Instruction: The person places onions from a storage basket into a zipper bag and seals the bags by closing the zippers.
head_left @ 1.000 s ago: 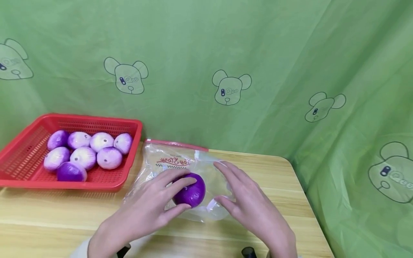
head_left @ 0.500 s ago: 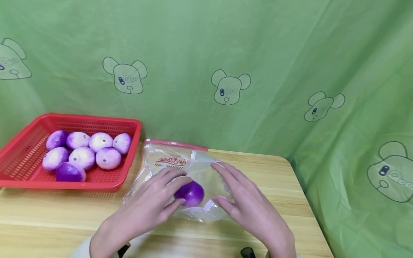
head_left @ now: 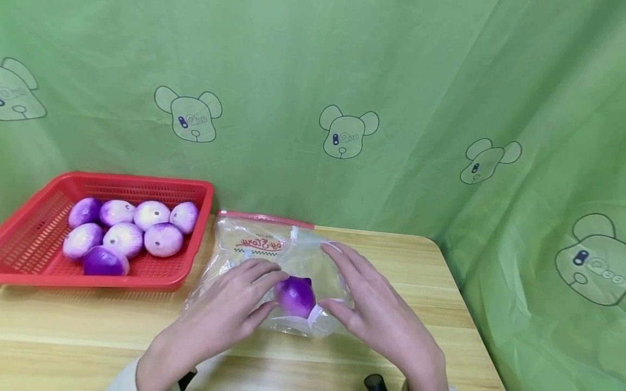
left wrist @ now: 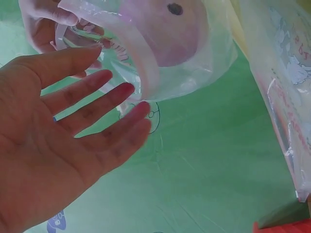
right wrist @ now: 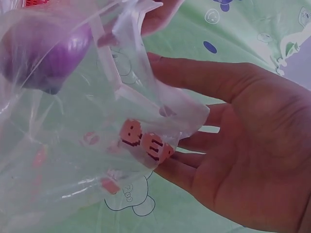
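A purple onion (head_left: 295, 296) sits inside a clear plastic bag (head_left: 327, 269); through the film it also shows in the right wrist view. My right hand (head_left: 376, 296) holds the bag's mouth spread, thumb on one side of the rim and fingers behind the printed film (right wrist: 150, 145). At the mouth, my left hand (head_left: 227, 307) hovers with loose, parted fingers and holds nothing. The left wrist view shows its fingertips (left wrist: 143, 109) right by the bag's pale rim strip (left wrist: 146, 63).
A red basket (head_left: 195, 260) with several purple and white onions stands on the left. Behind my hands lies a printed bag (head_left: 259, 239) with a red top edge, flat on the wooden table (head_left: 411, 271). A green curtain (head_left: 274, 70) borders the back and right.
My left hand has let go of the onion, which has dropped and rolled slightly right inside the bag. The left fingers have spread apart; the right hand stays nearly still at the rim.
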`<state>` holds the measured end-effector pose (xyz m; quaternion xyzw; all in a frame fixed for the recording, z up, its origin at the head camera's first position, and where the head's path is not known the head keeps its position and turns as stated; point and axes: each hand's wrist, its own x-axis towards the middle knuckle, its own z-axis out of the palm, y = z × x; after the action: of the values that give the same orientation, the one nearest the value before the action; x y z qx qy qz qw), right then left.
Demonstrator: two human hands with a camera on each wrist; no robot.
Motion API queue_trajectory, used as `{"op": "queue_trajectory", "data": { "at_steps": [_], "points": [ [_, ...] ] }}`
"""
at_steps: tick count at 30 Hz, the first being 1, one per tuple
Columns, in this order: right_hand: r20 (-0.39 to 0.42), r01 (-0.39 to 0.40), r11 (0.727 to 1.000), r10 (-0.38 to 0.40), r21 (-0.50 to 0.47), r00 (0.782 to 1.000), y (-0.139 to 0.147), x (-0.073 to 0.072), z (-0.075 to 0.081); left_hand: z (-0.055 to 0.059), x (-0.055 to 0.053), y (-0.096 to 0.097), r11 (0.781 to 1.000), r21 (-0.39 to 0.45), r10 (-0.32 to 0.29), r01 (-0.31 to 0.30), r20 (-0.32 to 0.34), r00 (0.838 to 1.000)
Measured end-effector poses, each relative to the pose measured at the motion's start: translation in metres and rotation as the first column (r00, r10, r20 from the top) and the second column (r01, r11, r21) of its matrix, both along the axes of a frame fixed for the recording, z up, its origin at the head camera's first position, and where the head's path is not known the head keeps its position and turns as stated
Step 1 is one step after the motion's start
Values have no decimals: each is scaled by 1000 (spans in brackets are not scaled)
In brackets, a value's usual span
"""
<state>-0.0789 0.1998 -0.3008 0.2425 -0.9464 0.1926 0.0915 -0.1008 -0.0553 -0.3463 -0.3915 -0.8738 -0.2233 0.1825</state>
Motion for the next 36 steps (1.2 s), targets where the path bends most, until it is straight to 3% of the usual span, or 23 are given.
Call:
{"op": "queue_trajectory", "data": {
  "at_steps": [5,8,14,19,22,28,33,36],
  "points": [
    [4,36,999,-36,-23,999,0,0,2,-3,1,1,1000,-27,18,-15,119,993],
    [5,53,998,-53,-24,999,1,0,4,-5,0,2,1000,-5,17,-16,147,989],
    [41,48,999,-48,-21,998,5,1,4,-4,0,4,994,111,2,-7,43,999],
    [54,65,998,-64,-20,997,8,1,5,-3,1,6,992,126,-12,11,4,1000],
    [22,101,994,-100,-32,995,9,0,7,-2,1,7,987,153,-43,47,-26,999],
    [-61,100,994,-103,-50,993,11,0,11,1,0,10,948,274,-123,165,-165,979],
    [-41,86,996,-87,-22,995,12,1,12,2,2,14,953,255,-118,164,-187,975],
    [-21,96,995,-96,-15,995,12,3,12,4,4,17,946,270,-106,177,-258,960]
  ]
}}
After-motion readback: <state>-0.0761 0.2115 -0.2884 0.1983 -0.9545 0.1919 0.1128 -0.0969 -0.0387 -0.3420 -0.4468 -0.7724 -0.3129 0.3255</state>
